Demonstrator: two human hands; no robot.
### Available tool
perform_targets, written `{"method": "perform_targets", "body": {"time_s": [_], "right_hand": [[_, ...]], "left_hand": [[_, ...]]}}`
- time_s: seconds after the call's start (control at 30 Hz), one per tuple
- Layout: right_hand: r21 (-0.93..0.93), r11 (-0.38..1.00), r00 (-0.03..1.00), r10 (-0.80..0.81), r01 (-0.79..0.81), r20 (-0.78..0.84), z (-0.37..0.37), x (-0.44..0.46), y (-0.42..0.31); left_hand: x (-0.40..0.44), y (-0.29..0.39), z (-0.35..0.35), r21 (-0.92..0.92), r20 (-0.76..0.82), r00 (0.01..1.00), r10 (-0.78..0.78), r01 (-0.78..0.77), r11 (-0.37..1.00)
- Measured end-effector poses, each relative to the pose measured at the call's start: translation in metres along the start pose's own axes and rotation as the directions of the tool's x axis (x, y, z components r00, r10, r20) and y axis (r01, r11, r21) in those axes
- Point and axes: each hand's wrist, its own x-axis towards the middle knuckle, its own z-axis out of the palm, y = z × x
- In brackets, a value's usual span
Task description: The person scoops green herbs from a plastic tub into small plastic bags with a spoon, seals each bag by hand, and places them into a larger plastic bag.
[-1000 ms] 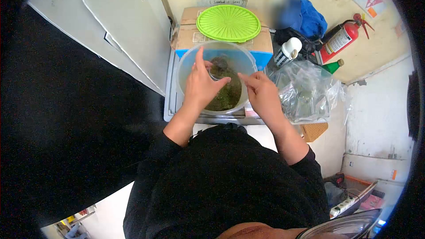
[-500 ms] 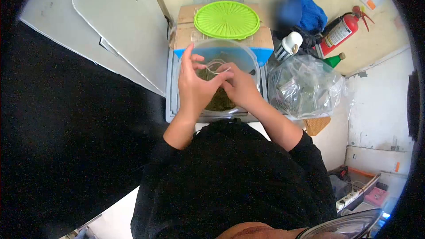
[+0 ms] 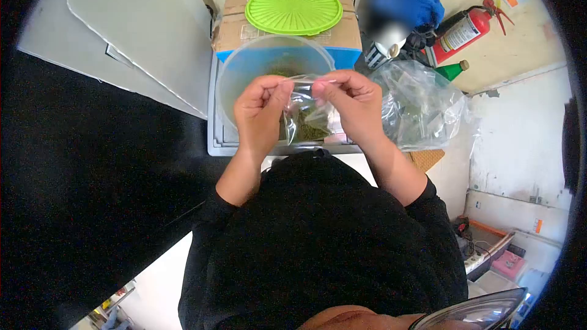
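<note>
Both hands hold the top edge of a small clear plastic bag (image 3: 299,113), which hangs flat between them. My left hand (image 3: 263,107) pinches its left top corner between thumb and fingers. My right hand (image 3: 356,102) pinches the right top corner the same way. Behind the bag stands a round translucent plastic tub (image 3: 235,79), uncovered, with greenish-brown loose material (image 3: 284,68) inside. Similar material shows through the bag's lower part; I cannot tell whether it lies in the bag or behind it.
A green ribbed lid (image 3: 293,8) rests on a cardboard box (image 3: 232,40) behind the tub. To the right are a large clear plastic bag (image 3: 422,107), a flask (image 3: 380,55), a green bottle (image 3: 451,71) and a fire extinguisher (image 3: 461,33). A pale panel (image 3: 134,30) stands at left.
My hands have gone from close together over the tub to apart, with the small bag's top edge stretched between them. The head view has shifted, moving the surroundings left and up.
</note>
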Motion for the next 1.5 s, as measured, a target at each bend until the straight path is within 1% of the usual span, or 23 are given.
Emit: {"method": "perform_targets", "body": {"time_s": [0.17,0.2,0.27,0.33,0.43,0.57,0.67,0.7,0.77,0.8,0.83,0.87,0.93,0.97,1.0,1.07,1.13,1.23,1.27,1.33,1.43,1.47,1.5], "right_hand": [[0.033,0.999,0.997,0.027,-0.029,0.070,-0.018,-0.002,-0.016],[0.092,0.994,0.994,0.053,-0.062,0.095,-0.022,-0.005,-0.017],[0.052,0.994,0.989,0.091,-0.097,0.113,-0.024,-0.009,-0.027],[-0.019,0.995,0.990,0.097,-0.096,0.100,-0.031,-0.013,-0.031],[-0.185,0.983,0.997,0.002,0.011,0.074,-0.042,-0.018,-0.038],[-0.192,0.972,0.988,-0.122,0.138,0.092,-0.069,-0.028,-0.050],[-0.216,0.947,0.968,-0.213,0.238,0.131,-0.092,-0.038,-0.073],[-0.305,0.902,0.951,-0.276,0.306,0.138,-0.101,-0.044,-0.084],[-0.473,0.772,0.904,-0.392,0.425,0.172,-0.121,-0.053,-0.103],[-0.512,0.704,0.867,-0.451,0.492,0.213,-0.133,-0.060,-0.111],[-0.439,0.688,0.802,-0.579,0.578,0.150,-0.146,-0.064,-0.114],[-0.369,0.659,0.727,-0.683,0.655,0.070,-0.160,-0.071,-0.115],[-0.318,0.795,0.793,-0.584,0.517,-0.173,-0.201,-0.090,-0.132],[-0.450,0.788,0.808,-0.551,0.421,-0.209,-0.226,-0.093,-0.132],[-0.568,0.764,0.821,-0.513,0.305,-0.249,-0.249,-0.097,-0.128],[-0.769,0.626,0.846,-0.473,0.126,-0.246,-0.261,-0.086,-0.116],[-0.919,0.394,0.891,-0.418,0.002,-0.177,-0.254,-0.072,-0.104],[-0.848,0.475,0.809,-0.579,0.234,-0.101,-0.236,-0.074,-0.114],[-0.776,0.551,0.805,-0.585,0.308,-0.095,-0.237,-0.078,-0.110],[-0.669,0.602,0.829,-0.558,0.437,0.040,-0.225,-0.086,-0.104],[-0.598,0.614,0.849,-0.458,0.516,0.263,-0.206,-0.086,-0.100],[-0.588,0.608,0.845,-0.414,0.534,0.339,-0.200,-0.082,-0.099],[-0.614,0.631,0.880,-0.360,0.474,0.309,-0.192,-0.079,-0.095]], "left_hand": [[0.000,0.007,0.021,0.019,0.081,0.997,0.013,-0.014,1.000],[-0.002,0.007,0.027,0.030,0.083,0.997,-0.006,0.004,1.000],[-0.006,0.009,0.040,0.025,0.104,0.994,-0.025,0.022,0.999],[-0.008,0.006,0.050,0.067,0.113,0.993,0.032,-0.040,0.997],[-0.011,0.004,0.067,0.131,0.118,0.988,0.098,-0.113,0.985],[-0.016,0.002,0.092,0.179,0.149,0.962,0.227,-0.252,0.951],[-0.024,0.006,0.117,0.031,0.143,0.970,0.198,-0.204,0.978],[-0.025,0.008,0.125,-0.007,0.149,0.966,0.210,-0.212,0.977],[-0.020,0.005,0.137,0.043,0.270,0.923,0.276,-0.298,0.954],[-0.019,0.007,0.145,0.037,0.326,0.899,0.292,-0.321,0.946],[-0.019,0.009,0.152,0.032,0.382,0.872,0.306,-0.344,0.939],[-0.025,0.010,0.156,0.075,0.250,0.959,0.132,-0.155,0.985],[-0.028,-0.016,0.153,0.205,0.184,0.983,-0.026,-0.012,0.979],[-0.024,-0.037,0.150,0.260,0.147,0.985,-0.088,0.047,0.964],[-0.026,-0.067,0.134,0.549,0.159,0.976,-0.150,0.039,0.835],[-0.033,-0.113,0.115,0.908,0.177,0.934,-0.310,-0.034,0.417],[-0.053,-0.195,0.072,0.944,0.275,0.933,-0.231,-0.217,0.250],[-0.069,-0.243,0.058,0.950,0.292,0.891,-0.348,-0.312,0.000],[-0.071,-0.249,0.055,0.945,0.298,0.891,-0.342,-0.327,-0.028],[-0.075,-0.250,0.058,0.931,0.311,0.889,-0.336,-0.356,-0.078],[-0.076,-0.230,0.067,0.942,0.335,0.915,-0.223,-0.332,0.051],[-0.073,-0.209,0.078,0.935,0.330,0.943,-0.049,-0.320,0.151],[-0.071,-0.183,0.094,0.935,0.211,0.978,0.001,-0.202,0.290]]}}
